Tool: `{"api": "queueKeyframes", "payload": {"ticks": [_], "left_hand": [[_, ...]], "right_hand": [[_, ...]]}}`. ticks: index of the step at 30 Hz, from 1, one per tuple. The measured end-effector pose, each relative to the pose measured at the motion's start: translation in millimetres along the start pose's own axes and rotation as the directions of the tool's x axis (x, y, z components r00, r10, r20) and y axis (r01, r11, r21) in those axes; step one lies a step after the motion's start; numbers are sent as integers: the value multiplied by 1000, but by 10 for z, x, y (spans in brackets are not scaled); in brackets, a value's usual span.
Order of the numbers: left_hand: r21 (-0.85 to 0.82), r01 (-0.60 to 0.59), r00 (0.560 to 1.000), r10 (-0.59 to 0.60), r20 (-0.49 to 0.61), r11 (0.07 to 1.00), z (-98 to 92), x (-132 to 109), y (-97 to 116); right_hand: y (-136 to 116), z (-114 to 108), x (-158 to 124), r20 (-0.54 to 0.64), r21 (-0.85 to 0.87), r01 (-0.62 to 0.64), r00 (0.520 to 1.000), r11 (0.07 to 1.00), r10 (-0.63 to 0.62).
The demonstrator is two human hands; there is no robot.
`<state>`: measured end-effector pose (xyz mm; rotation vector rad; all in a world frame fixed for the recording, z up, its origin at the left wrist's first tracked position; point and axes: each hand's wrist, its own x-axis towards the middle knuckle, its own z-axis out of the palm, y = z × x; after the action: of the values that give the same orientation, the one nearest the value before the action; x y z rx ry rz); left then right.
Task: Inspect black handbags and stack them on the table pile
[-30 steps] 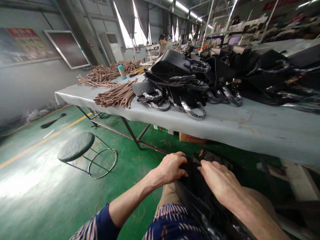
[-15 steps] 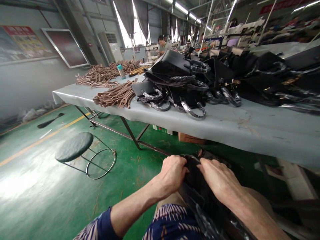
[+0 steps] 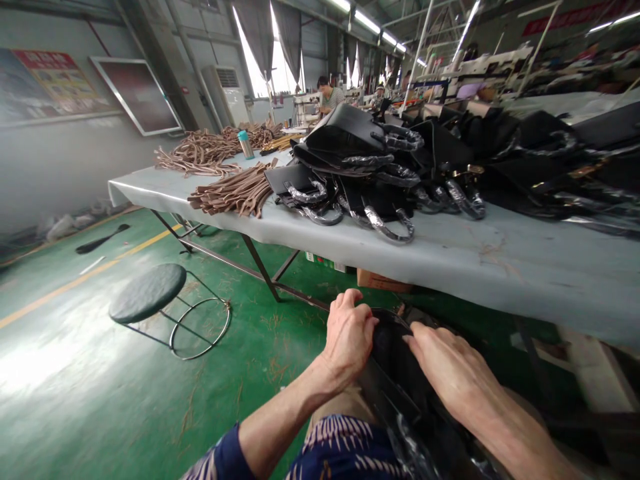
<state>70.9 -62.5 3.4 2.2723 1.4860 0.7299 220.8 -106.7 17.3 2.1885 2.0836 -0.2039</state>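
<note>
A black leather bag (image 3: 400, 383) lies across my lap, below the table's edge. My left hand (image 3: 349, 333) is closed on the bag's upper left rim, fingers curled over the edge. My right hand (image 3: 447, 367) lies on the bag's top to the right, fingers pressed flat into the leather; its fingertips dip toward the opening. Part of the bag is hidden under my forearms. A plastic-wrapped handle glints near my lap at the bottom.
A long grey table (image 3: 500, 260) spans the view. On it lie a heap of black bags with wrapped handles (image 3: 380, 167), brown straps (image 3: 235, 190) and a teal bottle (image 3: 245, 143). A round stool (image 3: 147, 293) stands on the green floor. A person (image 3: 330, 93) works far back.
My left hand has turned more upright and gripped the bag's rim higher. My right hand slid slightly down and right on the bag. The view shifted a little.
</note>
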Motion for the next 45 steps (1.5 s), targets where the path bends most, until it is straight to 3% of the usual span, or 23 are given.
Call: {"api": "queueKeyframes", "payload": {"ticks": [3, 6, 12, 26, 29, 32, 35, 37, 39, 45], "left_hand": [[-225, 45, 999, -40, 28, 973, 78, 68, -87], [-304, 0, 1000, 4, 11, 953, 124, 126, -129], [-268, -73, 996, 86, 37, 961, 134, 197, -164], [-124, -72, 980, 94, 176, 990, 32, 278, -113], [-181, -173, 943, 216, 254, 968, -10, 368, -165], [-305, -223, 838, 342, 425, 926, -93, 488, -229], [-448, -135, 717, 399, 571, 884, -184, 579, -263], [-458, -72, 673, 382, 633, 886, -227, 598, -258], [-423, -62, 677, 350, 648, 904, -252, 588, -235], [-347, -186, 736, 364, 571, 919, -270, 538, -146]], "right_hand": [[33, 38, -2, -25, -13, -3, 1000, 1000, 3], [56, 58, -1, -28, -2, 11, 1000, 1000, -11], [82, 66, 16, 5, 23, 4, 1000, 1000, -4], [55, -29, -23, 19, 58, 18, 1000, 998, -19], [35, -117, -54, 33, 71, 17, 999, 997, -19], [61, -214, -68, 66, 145, 42, 996, 989, -52], [122, -281, -44, 67, 248, 121, 988, 961, -142], [156, -302, -19, 51, 282, 169, 980, 944, -191], [169, -307, 0, 48, 296, 190, 976, 936, -213], [150, -262, 12, 67, 304, 180, 975, 935, -210]]}}
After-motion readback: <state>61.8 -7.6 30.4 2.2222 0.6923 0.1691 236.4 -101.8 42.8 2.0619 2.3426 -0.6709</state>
